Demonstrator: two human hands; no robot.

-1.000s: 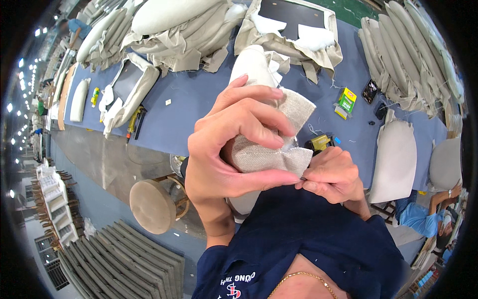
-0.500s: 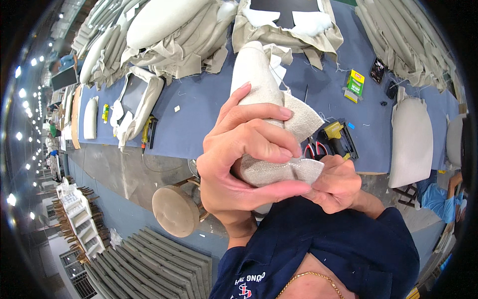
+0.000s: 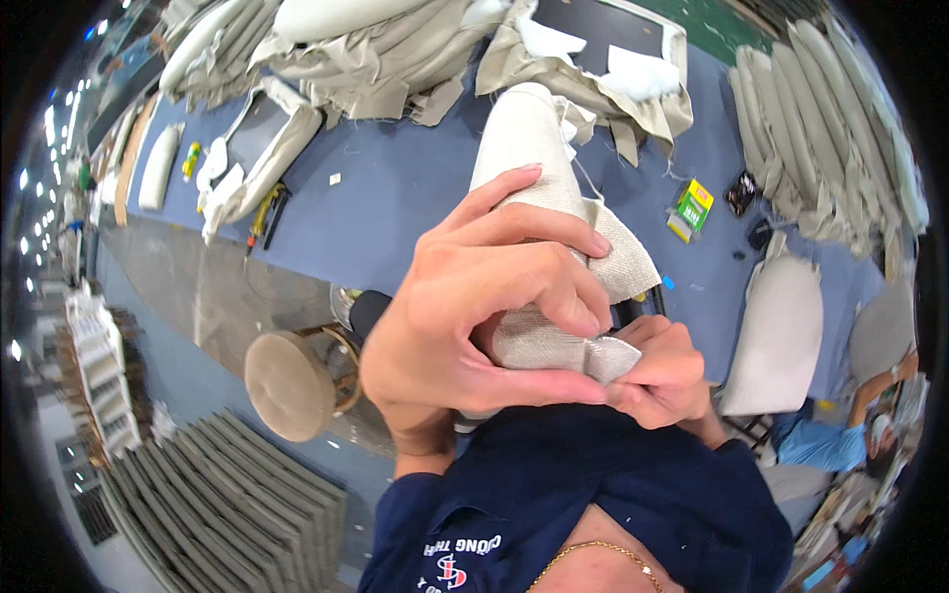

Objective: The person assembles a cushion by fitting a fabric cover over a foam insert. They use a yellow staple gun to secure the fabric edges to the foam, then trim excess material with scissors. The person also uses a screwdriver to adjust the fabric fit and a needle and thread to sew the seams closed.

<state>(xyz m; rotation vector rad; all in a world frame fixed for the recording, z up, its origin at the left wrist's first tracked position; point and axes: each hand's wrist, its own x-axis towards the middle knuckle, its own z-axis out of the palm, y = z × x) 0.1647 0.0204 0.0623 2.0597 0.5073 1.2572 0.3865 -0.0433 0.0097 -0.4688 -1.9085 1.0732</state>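
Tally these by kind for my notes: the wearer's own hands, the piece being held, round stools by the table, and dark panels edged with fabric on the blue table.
Own hands (left hand, right hand): 2
Held fabric-covered piece: 1
Round stool: 1
Fabric-edged dark panels: 2
Total: 6

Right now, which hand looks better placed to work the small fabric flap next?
Probably the right hand: it is curled beside the small fabric flap, though any pinch is hidden. The left hand is wrapped around the padded piece, so it seems better suited to steadying.
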